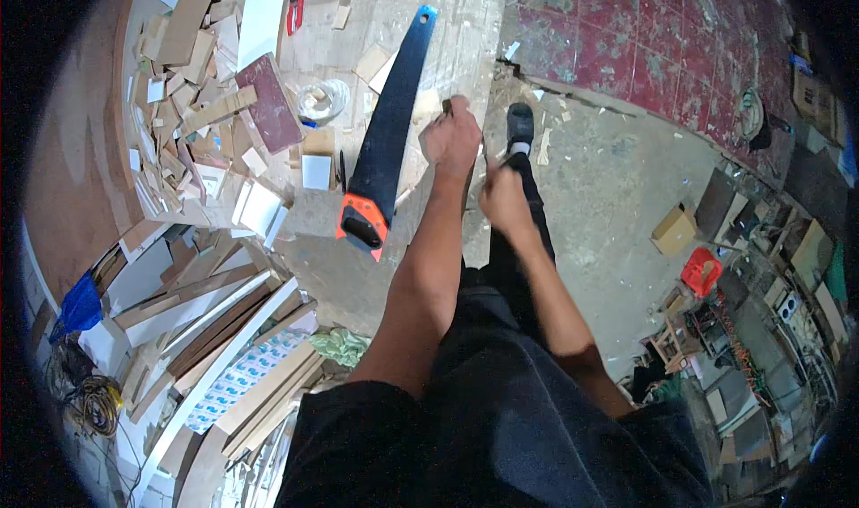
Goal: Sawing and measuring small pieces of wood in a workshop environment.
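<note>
My left hand (455,139) is over the right edge of the pale work table (465,25), its fingers curled together; what they hold, if anything, is hidden. Just right of it and nearer to me, my right hand (506,197) is closed in a fist, slightly blurred. A thin dark sliver shows at its top, too small to name. Left of my hands lies a handsaw (390,114) with a dark blade and an orange and black handle (363,224), apart from both hands. A white tub (322,102) stands further left.
Wood offcuts (192,88) heap on the table's left side, with a dark red board (270,104) and a red cutter (296,3). Long boards (215,329) lean at lower left. A cardboard box (674,230) and red plastic stool (701,272) sit right, near clutter.
</note>
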`<state>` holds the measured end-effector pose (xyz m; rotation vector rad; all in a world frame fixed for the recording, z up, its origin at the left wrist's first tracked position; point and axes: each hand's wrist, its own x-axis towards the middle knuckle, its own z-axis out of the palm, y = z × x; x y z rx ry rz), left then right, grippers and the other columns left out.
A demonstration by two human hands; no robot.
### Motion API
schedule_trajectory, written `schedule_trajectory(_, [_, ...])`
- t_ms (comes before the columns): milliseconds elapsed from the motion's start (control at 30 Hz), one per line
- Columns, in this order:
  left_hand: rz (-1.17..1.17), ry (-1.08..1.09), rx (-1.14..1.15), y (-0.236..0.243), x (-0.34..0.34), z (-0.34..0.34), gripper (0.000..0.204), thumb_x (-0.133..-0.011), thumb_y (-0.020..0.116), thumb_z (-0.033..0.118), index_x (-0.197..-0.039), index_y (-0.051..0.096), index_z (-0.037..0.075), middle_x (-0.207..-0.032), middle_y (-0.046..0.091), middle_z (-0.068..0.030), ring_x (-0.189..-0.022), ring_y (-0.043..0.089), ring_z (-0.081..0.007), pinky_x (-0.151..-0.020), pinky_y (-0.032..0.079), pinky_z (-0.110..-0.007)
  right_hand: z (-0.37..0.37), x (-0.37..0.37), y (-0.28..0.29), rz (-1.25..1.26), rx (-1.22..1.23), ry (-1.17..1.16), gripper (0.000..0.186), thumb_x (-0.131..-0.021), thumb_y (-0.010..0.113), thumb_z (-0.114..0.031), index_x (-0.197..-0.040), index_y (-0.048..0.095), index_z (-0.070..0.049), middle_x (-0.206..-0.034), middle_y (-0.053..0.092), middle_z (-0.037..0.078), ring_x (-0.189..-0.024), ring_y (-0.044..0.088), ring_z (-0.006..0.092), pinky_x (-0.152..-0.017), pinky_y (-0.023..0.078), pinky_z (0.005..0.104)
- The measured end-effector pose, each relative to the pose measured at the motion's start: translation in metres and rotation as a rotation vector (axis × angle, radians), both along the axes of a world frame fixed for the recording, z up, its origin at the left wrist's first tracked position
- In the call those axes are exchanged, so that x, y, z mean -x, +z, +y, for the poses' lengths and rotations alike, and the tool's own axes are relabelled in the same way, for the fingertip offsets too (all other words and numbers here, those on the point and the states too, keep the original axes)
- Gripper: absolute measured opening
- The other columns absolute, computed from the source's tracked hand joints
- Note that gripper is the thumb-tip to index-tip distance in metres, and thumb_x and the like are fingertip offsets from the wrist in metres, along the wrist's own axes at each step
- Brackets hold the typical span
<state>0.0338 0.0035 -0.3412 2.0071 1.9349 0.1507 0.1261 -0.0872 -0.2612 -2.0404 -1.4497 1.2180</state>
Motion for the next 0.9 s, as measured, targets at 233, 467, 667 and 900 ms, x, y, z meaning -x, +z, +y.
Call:
schedule_trajectory(233, [-0.036,-0.014,-0.03,-0.006,-0.013,-0.008,0.017,-0.091,0.053,0.022,-0.108,0.052,0.017,-0.064,0.066,-0.0134,-0.058,0.067,-0.0325,-0.053,0.051,-0.046,0.006,-0.011,-0.018,-0.044,-0.016,0.013,0.028,-0.075,0.057,0.003,-0.102,0.064,0.009,-0.075,0.059,0.032,-0.074,0.064,0.047,-0.064,0.05,0.0487])
schedule_trajectory(467, [-0.017,0.008,0.024,-0.002,-0.004,-0.002,0.017,-0.093,0.05,0.022,-0.109,0.052,0.016,-0.067,0.069,-0.0142,-0.059,0.068,-0.0328,-0.055,0.052,-0.045,-0.005,0.016,0.014,0.006,0.011,-0.012,0.035,-0.073,0.055,0.007,-0.106,0.06,0.014,-0.071,0.058,0.033,-0.072,0.063,0.0476,-0.065,0.048,0.0537])
schedule_trajectory(667, [-0.052,0.019,0.007,0.005,-0.006,-0.001,0.017,-0.088,0.055,0.017,-0.105,0.053,0.014,-0.074,0.07,-0.0139,-0.063,0.068,-0.0327,-0.058,0.052,-0.047,-0.048,-0.016,0.049,0.037,0.019,-0.026,0.046,-0.081,0.054,0.007,-0.127,0.057,0.007,-0.077,0.059,0.032,-0.073,0.064,0.0459,-0.068,0.051,0.0432])
schedule_trajectory(900, [-0.194,-0.023,-0.194,0.001,0.008,-0.013,0.023,-0.085,0.057,0.019,-0.107,0.057,0.013,-0.075,0.069,-0.0125,-0.069,0.066,-0.0326,-0.066,0.049,-0.045,-0.071,-0.032,0.085,-0.015,-0.028,-0.385,0.045,-0.092,0.052,-0.002,-0.137,0.049,0.004,-0.073,0.061,0.026,-0.061,0.064,0.0205,-0.059,0.05,0.035])
